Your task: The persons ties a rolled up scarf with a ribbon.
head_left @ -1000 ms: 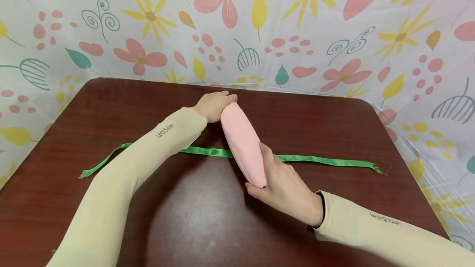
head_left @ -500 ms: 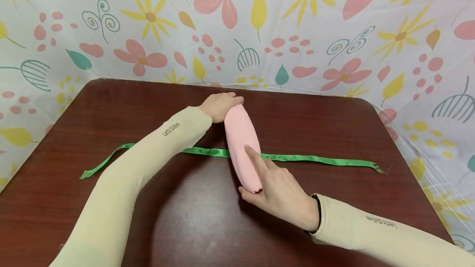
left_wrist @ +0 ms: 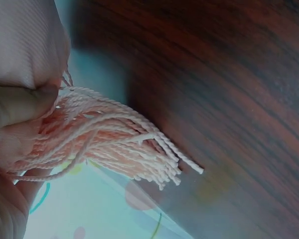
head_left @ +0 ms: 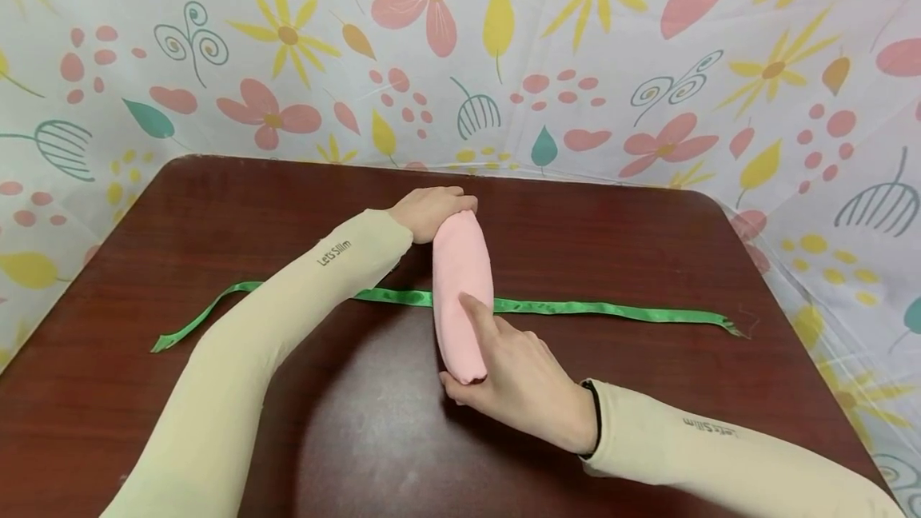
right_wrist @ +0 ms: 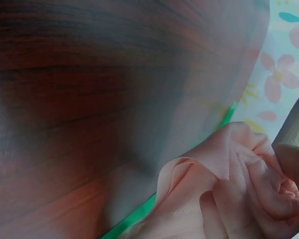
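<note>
A pink fringed scarf [head_left: 455,278], rolled into a thick bundle, is held above the table across a green ribbon [head_left: 604,310]. My left hand [head_left: 432,213] grips its far end. In the left wrist view the thumb presses the fabric, and a twisted-cord fringe [left_wrist: 114,142] hangs out past the fingers. At the near end my right hand [head_left: 528,378] holds the roll, its thumb under the end and index finger along the top. Folded layers of the scarf [right_wrist: 209,164] show in the right wrist view, with fingers curled against them.
The ribbon lies crosswise on the dark brown wooden table [head_left: 619,246], its frayed ends to left and right. My left forearm crosses over part of it. Behind the table hangs a white curtain [head_left: 496,114] with a flower print.
The scarf's near end has swung left and toward me with my right hand, so the roll points more straight away. The right index finger now lies on top; my left hand shifted slightly right.
</note>
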